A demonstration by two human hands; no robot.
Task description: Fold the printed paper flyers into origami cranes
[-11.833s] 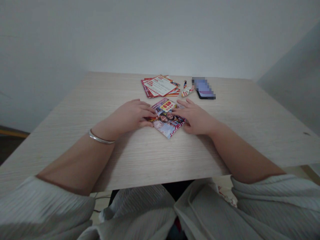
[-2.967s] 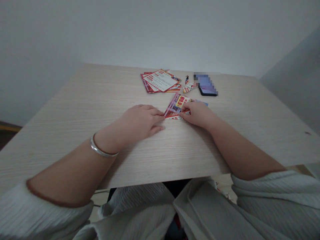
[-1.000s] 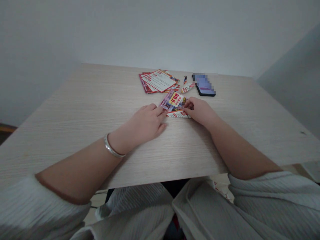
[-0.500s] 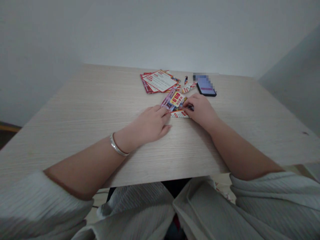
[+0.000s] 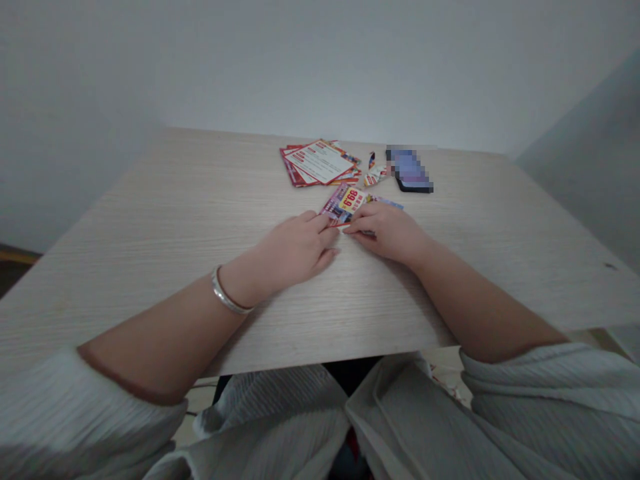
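Note:
A colourful printed leaflet [image 5: 337, 204] lies on the table between my hands, with a yellow patch and large red figures on its upper face. It appears folded, with its near edge towards me. My left hand [image 5: 297, 248] lies over its left corner, fingers stretched out and pressing on the paper, thumb apart on the table. A silver bangle circles that wrist. My right hand [image 5: 387, 230] is bent over the leaflet's near edge, fingertips and thumb pinched on it close to the left fingers. The leaflet's right part is mostly hidden under this hand.
Behind the leaflet lies a fanned stack of red and white leaflets [image 5: 323, 162]. To its right sit a crumpled strip of printed paper [image 5: 374, 177] and a phone [image 5: 413, 175], its screen partly pixelated. The pale wooden table [image 5: 165, 200] meets a wall at the back.
My right hand has slid left along the leaflet's near edge, towards my left fingers. The white printed strip at that edge is now mostly out of sight. My left hand has barely moved.

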